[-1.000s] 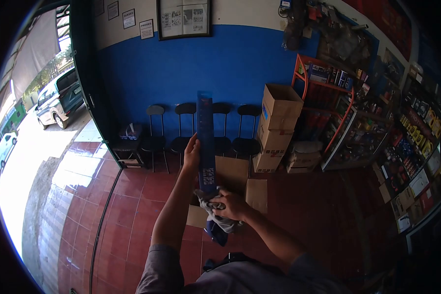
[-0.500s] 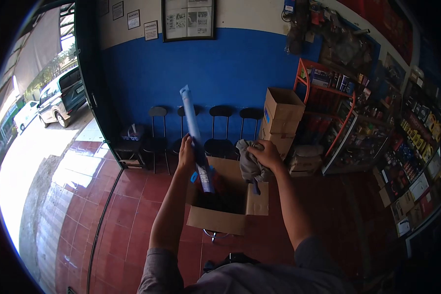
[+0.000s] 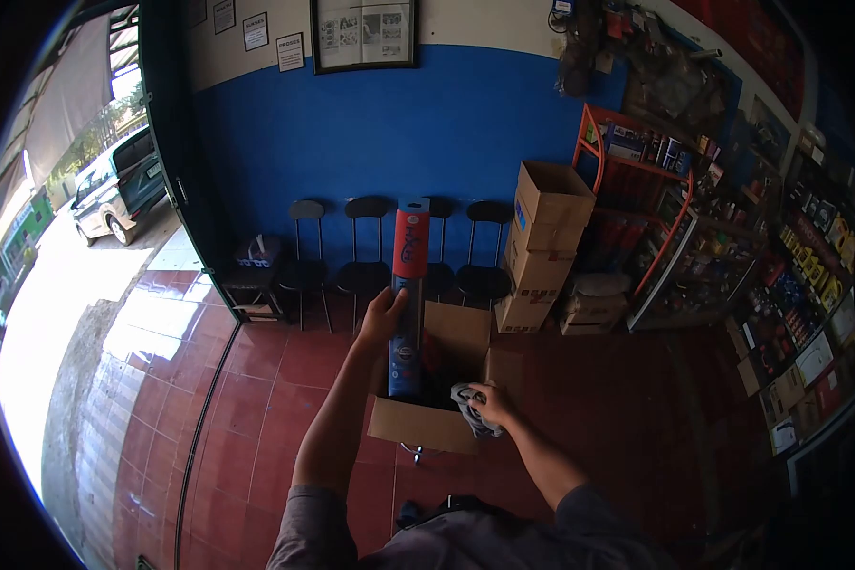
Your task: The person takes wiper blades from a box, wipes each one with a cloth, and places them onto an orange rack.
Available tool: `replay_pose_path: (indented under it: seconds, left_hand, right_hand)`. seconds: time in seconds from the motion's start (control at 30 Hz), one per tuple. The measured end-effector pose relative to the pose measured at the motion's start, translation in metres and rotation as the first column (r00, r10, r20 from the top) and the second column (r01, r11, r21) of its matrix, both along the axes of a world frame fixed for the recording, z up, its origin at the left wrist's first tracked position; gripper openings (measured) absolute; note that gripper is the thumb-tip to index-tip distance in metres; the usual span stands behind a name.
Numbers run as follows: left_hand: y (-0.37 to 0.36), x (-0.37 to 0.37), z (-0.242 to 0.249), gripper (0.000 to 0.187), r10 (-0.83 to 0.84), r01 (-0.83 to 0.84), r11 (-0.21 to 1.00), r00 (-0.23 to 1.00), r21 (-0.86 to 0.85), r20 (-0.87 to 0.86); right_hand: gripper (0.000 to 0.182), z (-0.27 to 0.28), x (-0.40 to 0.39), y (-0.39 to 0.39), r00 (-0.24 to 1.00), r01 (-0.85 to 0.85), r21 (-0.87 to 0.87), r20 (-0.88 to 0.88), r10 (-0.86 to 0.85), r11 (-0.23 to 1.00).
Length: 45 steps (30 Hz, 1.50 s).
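My left hand (image 3: 382, 318) is closed around a long, narrow blue-and-red package (image 3: 410, 242), which stands nearly upright. Its red top has dark lettering and a hanging slot. The package's lower end is over the open cardboard box (image 3: 420, 426); whether it touches anything inside cannot be made out. At the right side of that box, my right hand (image 3: 493, 405) grips a crumpled grey cloth (image 3: 469, 407) near the flap. Dark shadow hides most of the box's contents, though something reddish shows inside.
Several black chairs (image 3: 366, 275) line the blue wall. Stacked cardboard boxes (image 3: 543, 237) stand beside an orange rack (image 3: 641, 176) of goods. A glass display case (image 3: 698, 266) is at right. On the left, a doorway opens outside, where a pickup (image 3: 114, 195) is parked.
The package has turned, now showing its red lettered face instead of the plain bluish side. My right hand and the cloth have moved down toward the box's near right edge.
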<state>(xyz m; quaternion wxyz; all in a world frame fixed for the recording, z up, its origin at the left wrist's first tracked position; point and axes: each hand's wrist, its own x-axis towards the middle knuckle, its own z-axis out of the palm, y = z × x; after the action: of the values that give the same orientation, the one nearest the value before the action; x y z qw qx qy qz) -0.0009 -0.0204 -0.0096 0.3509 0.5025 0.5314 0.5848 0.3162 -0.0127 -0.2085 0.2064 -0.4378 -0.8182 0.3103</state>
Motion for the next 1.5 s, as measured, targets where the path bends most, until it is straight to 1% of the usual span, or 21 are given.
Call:
replay_pose_path:
  seconds: [0.07,0.13,0.17,0.2,0.27,0.33,0.4,0.43,0.5,0.53,0.57,0.63,0.77,0.83,0.93,1.07,1.17,1.23,1.27,1.37,1.5]
  left_hand:
    - [0.012,0.009,-0.003,0.038,-0.004,0.004,1.0,0.999,-0.003,-0.053]
    - [0.025,0.031,-0.004,0.036,-0.025,0.024,1.0,0.996,-0.017,-0.084]
    - [0.032,0.049,0.0,0.036,-0.052,0.05,0.998,0.995,-0.022,-0.087]
    - [0.036,0.07,0.005,0.035,-0.079,0.078,0.997,0.994,-0.008,-0.072]
    - [0.056,0.105,0.002,0.034,-0.119,0.12,0.993,0.991,0.011,-0.065]
    - [0.093,0.143,-0.02,0.034,-0.165,0.182,0.981,0.964,0.065,-0.209]
    - [0.103,0.199,-0.007,0.034,-0.184,0.198,0.979,0.963,0.051,-0.195]
    - [0.108,0.229,0.001,0.034,-0.184,0.192,0.981,0.967,0.033,-0.176]
    - [0.126,0.283,0.007,0.034,-0.237,0.25,0.966,0.957,0.063,-0.165]
    - [0.133,0.311,0.006,0.035,-0.27,0.284,0.955,0.952,0.083,-0.147]
    - [0.143,0.335,0.003,0.035,-0.287,0.302,0.949,0.946,0.086,-0.149]
    - [0.171,0.378,0.0,0.036,-0.265,0.293,0.951,0.937,0.1,-0.227]
    - [0.205,0.456,0.0,0.038,-0.313,0.332,0.942,0.92,0.043,-0.235]
    - [0.247,0.482,-0.029,0.039,-0.227,0.287,0.952,0.897,0.108,-0.38]
    - [0.276,0.52,-0.029,0.036,-0.207,0.29,0.95,0.862,0.114,-0.462]
    - [0.346,0.559,-0.054,0.04,-0.271,0.333,0.938,0.879,0.098,-0.393]
    - [0.405,0.588,-0.066,0.044,-0.227,0.308,0.935,0.901,0.177,-0.37]
    - [0.432,0.608,-0.058,0.067,-0.141,0.235,0.952,0.905,0.195,-0.401]
    - [0.454,0.615,-0.059,0.087,-0.151,0.248,0.955,0.878,0.163,-0.453]
    - [0.516,0.636,-0.063,0.089,-0.13,0.242,0.954,0.866,0.177,-0.484]
    - [0.573,0.664,-0.051,0.087,-0.201,0.257,0.961,0.904,0.104,-0.376]
  right_hand:
    - [0.05,-0.01,-0.001,0.001,0.999,0.04,0.063,-0.03,-0.038,0.997]
    - [0.056,0.002,0.004,0.01,0.994,0.042,0.051,0.101,-0.047,0.998]
    - [0.055,0.024,0.01,0.015,0.992,0.091,0.032,0.086,-0.093,0.995]
    - [0.053,0.032,0.018,0.033,0.996,0.082,0.069,-0.043,-0.079,0.994]
    - [0.055,0.081,0.036,0.05,0.889,0.118,-0.118,-0.429,-0.158,0.986]
    - [0.056,0.135,0.066,0.071,0.862,0.18,0.06,-0.49,-0.128,0.982]
    - [0.068,0.206,0.106,0.068,0.901,0.244,0.382,-0.43,-0.063,0.891]
    - [0.068,0.218,0.125,0.076,0.898,0.265,0.386,-0.433,-0.081,0.884]
    - [0.084,0.239,0.165,0.092,0.854,0.175,0.122,-0.513,-0.089,0.977]
    - [0.102,0.25,0.188,0.099,0.88,0.11,0.014,-0.466,-0.091,0.994]
    - [0.102,0.244,0.209,0.11,0.878,0.128,0.018,-0.467,-0.105,0.992]
    - [0.106,0.227,0.249,0.14,0.914,0.213,0.253,-0.394,-0.101,0.944]
    - [0.115,0.216,0.321,0.175,0.91,0.295,0.232,-0.363,-0.198,0.927]
    - [0.113,0.211,0.349,0.193,0.899,0.308,0.231,-0.388,-0.203,0.923]
    - [0.111,0.203,0.383,0.224,0.883,0.324,0.193,-0.414,-0.222,0.926]
    - [0.11,0.191,0.426,0.283,0.887,0.327,0.108,-0.378,-0.266,0.939]
    - [0.115,0.174,0.449,0.348,0.894,0.321,0.194,-0.385,-0.229,0.927]
    - [0.115,0.164,0.465,0.391,0.897,0.314,0.141,-0.369,-0.245,0.939]
    - [0.115,0.164,0.472,0.415,0.896,0.31,0.084,-0.358,-0.262,0.947]
    - [0.115,0.159,0.495,0.483,0.901,0.292,0.101,-0.363,-0.238,0.951]
    - [0.111,0.148,0.519,0.564,0.914,0.302,0.155,-0.328,-0.24,0.94]
